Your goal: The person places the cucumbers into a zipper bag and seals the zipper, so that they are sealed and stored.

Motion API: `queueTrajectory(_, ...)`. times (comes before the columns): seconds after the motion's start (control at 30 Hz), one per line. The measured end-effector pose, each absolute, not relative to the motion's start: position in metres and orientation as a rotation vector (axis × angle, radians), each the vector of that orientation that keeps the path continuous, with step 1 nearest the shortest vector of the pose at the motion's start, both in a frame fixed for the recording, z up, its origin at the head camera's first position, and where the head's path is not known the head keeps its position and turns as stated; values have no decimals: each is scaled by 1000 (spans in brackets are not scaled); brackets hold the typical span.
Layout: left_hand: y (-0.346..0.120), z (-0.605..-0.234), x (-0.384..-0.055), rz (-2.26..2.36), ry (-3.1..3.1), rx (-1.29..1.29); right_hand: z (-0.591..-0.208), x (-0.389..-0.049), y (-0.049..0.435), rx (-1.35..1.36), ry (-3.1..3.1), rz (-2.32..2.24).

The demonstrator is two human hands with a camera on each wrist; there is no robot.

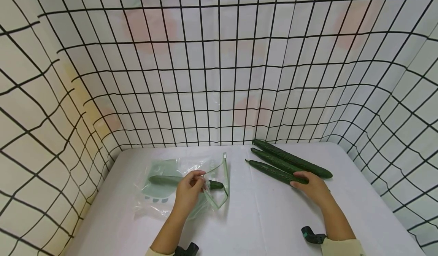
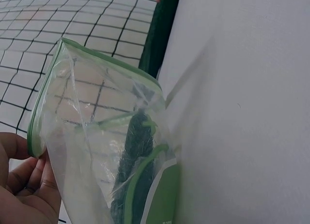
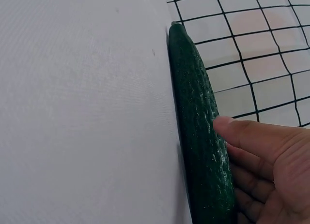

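My left hand (image 1: 189,189) pinches the edge of a clear zip bag (image 2: 87,137) with a green rim and green print. The bag's mouth gapes toward the right. One cucumber (image 1: 216,185) lies inside it, its end near the mouth. On the right, my right hand (image 1: 313,187) grips the near end of a dark green cucumber (image 3: 193,103), the closest of three lying side by side. Thumb on one side, fingers curled on the other, as the right wrist view shows. Beyond it lie a middle cucumber (image 1: 273,159) and a far cucumber (image 1: 294,157).
A white-covered table (image 1: 253,210) carries everything. Black wire grid (image 1: 219,77) walls rise at its back and both sides, with pale cloth behind. Dark wrist devices (image 1: 313,236) sit at both sleeves.
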State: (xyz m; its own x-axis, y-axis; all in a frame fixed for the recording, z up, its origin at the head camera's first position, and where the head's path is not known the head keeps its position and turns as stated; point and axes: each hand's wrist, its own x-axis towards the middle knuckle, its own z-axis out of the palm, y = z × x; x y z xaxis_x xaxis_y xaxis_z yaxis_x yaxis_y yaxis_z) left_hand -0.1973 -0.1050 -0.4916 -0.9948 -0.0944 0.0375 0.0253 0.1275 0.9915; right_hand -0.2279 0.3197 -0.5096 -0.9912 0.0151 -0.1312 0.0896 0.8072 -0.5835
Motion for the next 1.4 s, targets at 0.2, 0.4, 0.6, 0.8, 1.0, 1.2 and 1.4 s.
queueTrajectory(0.2, -102, -483, -195, -1982, -2331, 109, -511, -229, 320, 91, 2892, -907)
queueTrajectory(0.4, -100, -460, -182, -1980, -2304, 50, -511, -230, 318, 82, 2894, -877)
queueTrajectory(0.6, -101, -471, -189, -1982, -2322, 93, -512, -230, 320, 77, 2874, -896)
queueTrajectory(0.8, -105, -489, -197, -1986, -2312, 84, -516, -229, 324, 23, 2867, -902)
queueTrajectory(1.0, -107, -492, -197, -2011, -2289, 68, -523, -231, 326, -46, 2898, -864)
queueTrajectory(1.2, -103, -477, -190, -2003, -2296, 93, -518, -228, 325, -55, 2873, -865)
queueTrajectory(1.4, -104, -485, -196, -1997, -2312, 118, -517, -228, 328, -48, 2850, -900)
